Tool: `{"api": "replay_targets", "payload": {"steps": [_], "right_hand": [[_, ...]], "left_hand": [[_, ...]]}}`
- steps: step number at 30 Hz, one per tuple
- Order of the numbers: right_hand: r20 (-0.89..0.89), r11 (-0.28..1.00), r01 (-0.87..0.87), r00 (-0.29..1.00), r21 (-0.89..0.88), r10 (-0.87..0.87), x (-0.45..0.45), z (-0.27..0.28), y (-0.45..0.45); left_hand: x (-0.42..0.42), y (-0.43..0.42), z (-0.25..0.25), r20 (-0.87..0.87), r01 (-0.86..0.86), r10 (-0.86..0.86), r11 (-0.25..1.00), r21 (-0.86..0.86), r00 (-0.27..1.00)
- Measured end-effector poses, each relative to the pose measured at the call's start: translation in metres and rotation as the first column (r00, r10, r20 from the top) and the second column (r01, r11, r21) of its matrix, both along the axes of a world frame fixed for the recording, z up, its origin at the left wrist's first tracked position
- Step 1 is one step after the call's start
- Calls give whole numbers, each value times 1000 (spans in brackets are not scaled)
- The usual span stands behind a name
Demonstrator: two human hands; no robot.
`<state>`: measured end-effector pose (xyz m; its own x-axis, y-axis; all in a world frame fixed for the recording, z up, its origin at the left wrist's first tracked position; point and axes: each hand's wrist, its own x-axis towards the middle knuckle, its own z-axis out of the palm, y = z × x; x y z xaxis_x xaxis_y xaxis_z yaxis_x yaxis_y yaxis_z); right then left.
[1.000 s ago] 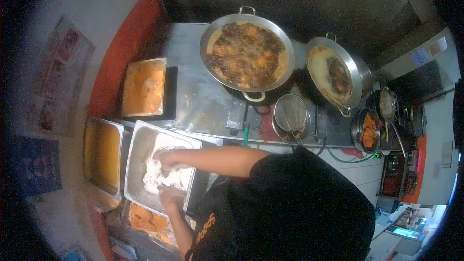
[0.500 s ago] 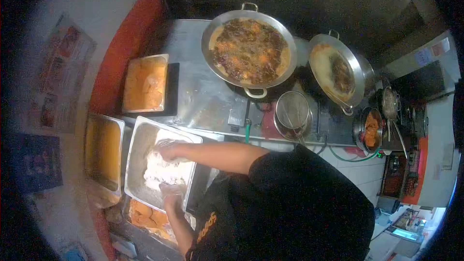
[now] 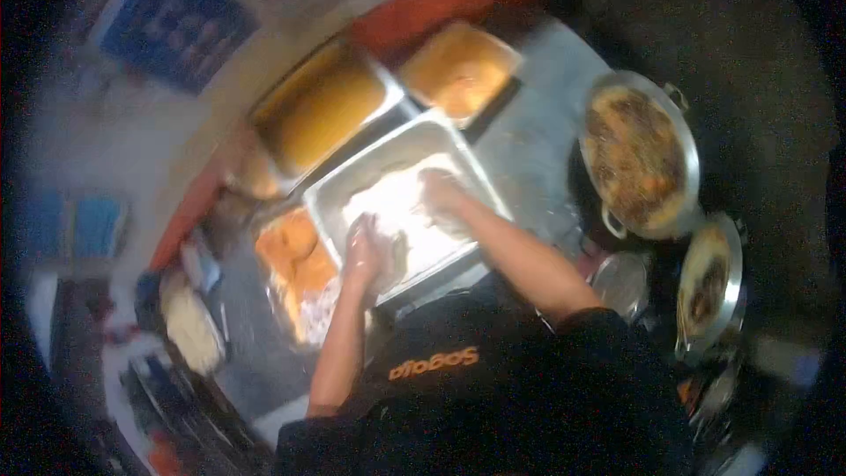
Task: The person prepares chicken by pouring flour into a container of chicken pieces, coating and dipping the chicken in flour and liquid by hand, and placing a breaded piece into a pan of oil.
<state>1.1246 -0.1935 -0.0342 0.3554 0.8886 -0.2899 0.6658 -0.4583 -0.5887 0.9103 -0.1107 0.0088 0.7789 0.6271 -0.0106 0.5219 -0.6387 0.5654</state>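
Observation:
A deep metal tray (image 3: 333, 187) in front of me holds a bright white heap of flour (image 3: 401, 211). My left hand (image 3: 363, 245) is in the tray at the near left edge of the flour, in what looks like a thin clear glove. Farther right, my right hand (image 3: 442, 192) is pressed into the flour, which hides part of its fingers. Motion blur smears both hands, and I cannot make out anything held in them. Beside the tray on the left lies orange, breaded-looking food (image 3: 295, 251) with white powder on its near part.
Behind the tray stand a container of yellow liquid (image 3: 326, 110) and a container of orange mixture (image 3: 463, 70). To the right are a large pan of bubbling oil (image 3: 639, 159), a second pan (image 3: 705, 286) and a round strainer (image 3: 621, 282). A pale-filled container (image 3: 194, 326) sits far left.
My view has turned, so the trays now appear nearer the middle and the pans farther right. Both hands remain in the flour tray.

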Motion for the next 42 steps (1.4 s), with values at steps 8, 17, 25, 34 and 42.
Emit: {"api": "replay_targets", "payload": {"steps": [8, 17, 25, 34, 42], "right_hand": [[-595, 991, 127, 795, -30, -120, -3, 55, -2], [-446, 919, 371, 850, 132, -279, 9, 28, -1], [-167, 919, 392, 904, -46, -394, 3, -13, 25], [-607, 934, 345, 763, 96, -220, -7, 39, -4], [-255, 839, 472, 875, 269, -411, -45, 71, 31]], "left_hand": [[24, 14, -64, -274, -135, 128, 991, -6, 953], [41, 12, 22, -193, -350, 302, 884, -310, 934], [33, 24, -85, -265, -459, 411, 874, -156, 872], [24, 7, 42, 9, -325, 340, 907, -269, 940], [37, 5, 21, 42, -218, 214, 957, 189, 976]]}}
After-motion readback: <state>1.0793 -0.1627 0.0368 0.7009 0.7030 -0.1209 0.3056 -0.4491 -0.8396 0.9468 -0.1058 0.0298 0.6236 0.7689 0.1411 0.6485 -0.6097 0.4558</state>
